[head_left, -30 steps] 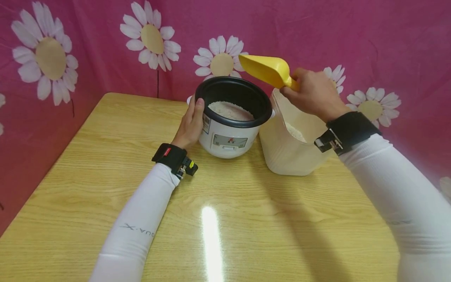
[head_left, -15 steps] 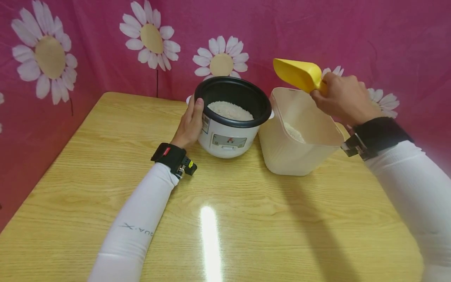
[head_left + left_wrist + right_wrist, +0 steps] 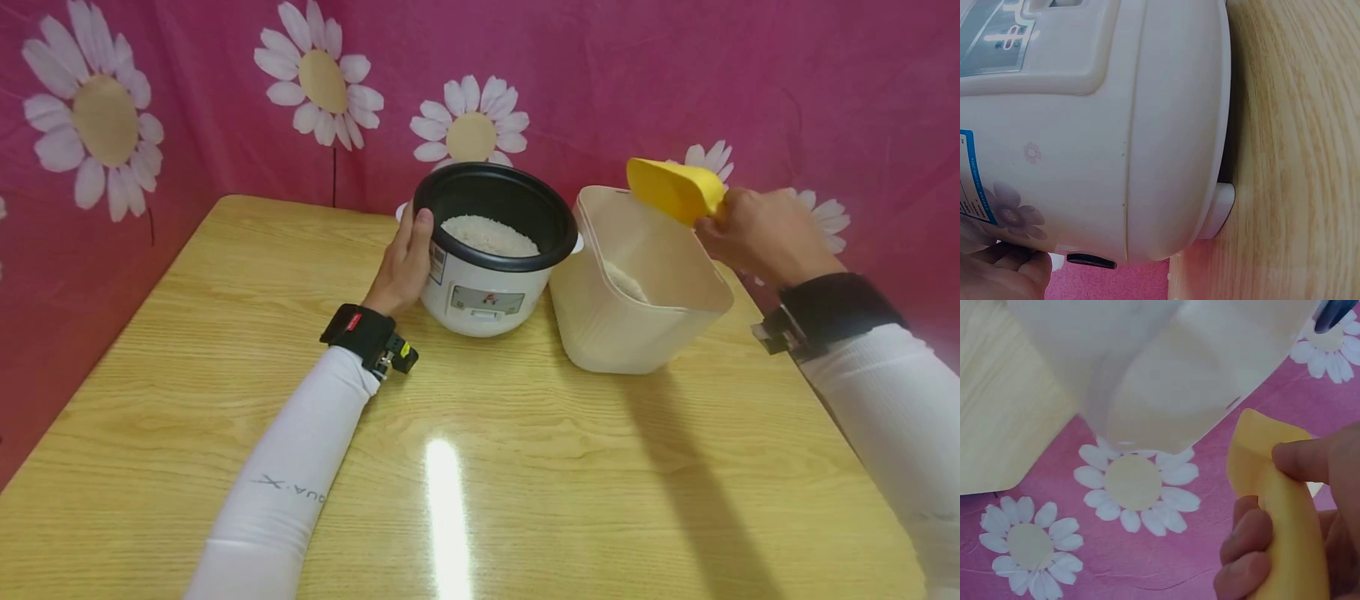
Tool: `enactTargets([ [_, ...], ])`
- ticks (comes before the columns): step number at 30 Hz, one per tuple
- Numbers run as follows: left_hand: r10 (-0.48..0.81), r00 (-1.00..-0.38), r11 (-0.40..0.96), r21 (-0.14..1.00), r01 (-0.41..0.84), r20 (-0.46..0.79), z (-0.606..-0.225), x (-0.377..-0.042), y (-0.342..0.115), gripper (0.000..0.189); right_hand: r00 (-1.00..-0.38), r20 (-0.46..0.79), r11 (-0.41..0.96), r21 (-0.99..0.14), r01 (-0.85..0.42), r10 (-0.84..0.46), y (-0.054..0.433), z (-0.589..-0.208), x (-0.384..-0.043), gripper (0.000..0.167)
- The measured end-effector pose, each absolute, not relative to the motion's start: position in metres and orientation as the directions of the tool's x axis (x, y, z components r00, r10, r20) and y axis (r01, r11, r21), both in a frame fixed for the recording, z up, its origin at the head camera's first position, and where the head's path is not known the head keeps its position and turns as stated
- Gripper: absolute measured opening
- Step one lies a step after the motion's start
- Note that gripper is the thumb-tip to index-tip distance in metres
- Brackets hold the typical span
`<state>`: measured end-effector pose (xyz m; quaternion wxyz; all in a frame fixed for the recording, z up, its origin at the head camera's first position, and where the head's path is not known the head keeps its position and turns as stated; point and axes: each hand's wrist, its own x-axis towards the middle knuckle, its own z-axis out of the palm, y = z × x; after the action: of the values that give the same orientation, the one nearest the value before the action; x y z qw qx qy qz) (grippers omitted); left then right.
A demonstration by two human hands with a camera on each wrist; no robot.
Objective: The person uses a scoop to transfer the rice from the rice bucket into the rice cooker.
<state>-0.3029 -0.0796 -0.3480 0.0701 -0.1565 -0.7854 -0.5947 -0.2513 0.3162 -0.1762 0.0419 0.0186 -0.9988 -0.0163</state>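
My left hand [image 3: 401, 267] grips the left side of a white rice cooker [image 3: 480, 304], its thumb up by the black rim. White rice [image 3: 491, 236] lies in the cooker's dark inner pot [image 3: 517, 200]. In the left wrist view, curled fingers [image 3: 1032, 272] of that hand show against the white wall of the cooker. My right hand [image 3: 768, 233] holds a yellow scoop [image 3: 671, 187] by its handle, above the back rim of a cream bin [image 3: 630, 337]. Its thumb lies along the scoop's handle in the right wrist view. Some rice [image 3: 626, 282] shows inside the bin.
Cooker and bin stand side by side on a wooden table [image 3: 360, 483], close to its back edge. Behind it hangs a pink cloth [image 3: 637, 67] printed with white daisies. A light reflection crosses the tabletop in front.
The right hand has carried the scoop rightward from above the cooker's side to over the bin, then lowered and tilted it. The left hand and cooker have stayed in place.
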Motion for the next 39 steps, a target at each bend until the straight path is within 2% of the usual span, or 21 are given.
enactTargets([
  [2,0.165,-0.943,0.239,0.915,0.324,0.29,-0.348,-0.303,-0.079,0.065,-0.997,0.068,0.998,0.05,-0.024,-0.028,0.319,-0.178,-0.249,0.036],
  [10,0.161,-0.943,0.243,0.915,0.323,0.29,-0.347,-0.306,-0.079,0.064,-0.988,-0.15,0.992,0.124,0.008,0.027,0.325,-0.18,-0.25,0.04],
  [19,0.153,-0.946,0.244,0.917,0.316,0.285,-0.348,-0.303,-0.08,0.064,-0.986,-0.159,0.971,0.223,-0.084,-0.049,0.321,-0.191,-0.253,0.032],
  [27,0.163,-0.946,0.253,0.915,0.314,0.28,-0.349,-0.305,-0.082,0.065,-0.977,-0.187,0.978,0.162,-0.132,-0.101,0.311,-0.207,-0.253,0.033],
  [34,0.159,-0.944,0.247,0.915,0.32,0.288,-0.348,-0.305,-0.081,0.064,-0.97,-0.198,0.965,0.189,-0.182,-0.144,0.303,-0.213,-0.25,0.024],
  [39,0.17,-0.942,0.242,0.914,0.326,0.291,-0.349,-0.306,-0.081,0.065,-0.964,-0.207,0.95,0.225,-0.215,-0.169,0.297,-0.211,-0.248,0.023],
])
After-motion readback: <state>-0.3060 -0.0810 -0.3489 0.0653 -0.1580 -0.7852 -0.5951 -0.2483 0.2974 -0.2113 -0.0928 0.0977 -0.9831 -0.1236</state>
